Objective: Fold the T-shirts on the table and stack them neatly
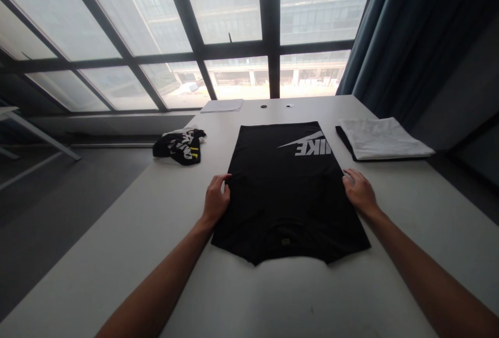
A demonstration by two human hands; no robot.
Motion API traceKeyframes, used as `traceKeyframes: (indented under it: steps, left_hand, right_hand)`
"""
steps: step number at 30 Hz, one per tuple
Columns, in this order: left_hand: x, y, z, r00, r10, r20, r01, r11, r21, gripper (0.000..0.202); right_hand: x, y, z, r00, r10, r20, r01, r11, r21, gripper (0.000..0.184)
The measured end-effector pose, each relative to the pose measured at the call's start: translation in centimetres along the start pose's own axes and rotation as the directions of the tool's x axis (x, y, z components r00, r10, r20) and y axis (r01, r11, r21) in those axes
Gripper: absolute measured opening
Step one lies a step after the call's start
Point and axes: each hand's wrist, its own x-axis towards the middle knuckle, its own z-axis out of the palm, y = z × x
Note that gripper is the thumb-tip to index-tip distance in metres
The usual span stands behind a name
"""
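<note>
**At the table's near edge: a shirt held by both sides**

At 6 o'clock the black shirt (pixel 284 187) lies flat, collar nearest. The left hand (pixel 215 200), fingers curled, pinches its 9 o'clock edge. The right hand (pixel 359 191) rests half-closed on the 3 o'clock edge, its grip unclear. An uneven pull would likely skew or wrinkle the cloth. The pale table (pixel 156 234) also bears a crumpled garment (pixel 180 145) at 10 o'clock and a folded white cloth (pixel 384 138) at 2. Beyond are the window (pixel 218 31) and a curtain (pixel 409 31).

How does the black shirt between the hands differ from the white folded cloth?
The black shirt bears a white logo; the white cloth looks plain. The left hand and right hand touch the black shirt's sides; the white cloth lies untouched. Both lie flat on the table.
</note>
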Motion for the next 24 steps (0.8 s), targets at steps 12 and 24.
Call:
traceKeyframes:
  steps: [12,24]
  left_hand:
    - [-1.1,-0.6,1.7,0.888,0.028,0.458,-0.138,0.968,0.208,0.056]
    - [-0.7,1.1,0.6,0.952,0.094,0.29,-0.158,0.966,0.205,0.05]
  right_hand:
    - [0.3,-0.2,-1.0,0.974,0.184,-0.132,-0.143,0.952,0.27,0.046]
    - [0.3,-0.6,-1.2,0.975,0.179,-0.133,-0.134,0.946,0.294,0.042]
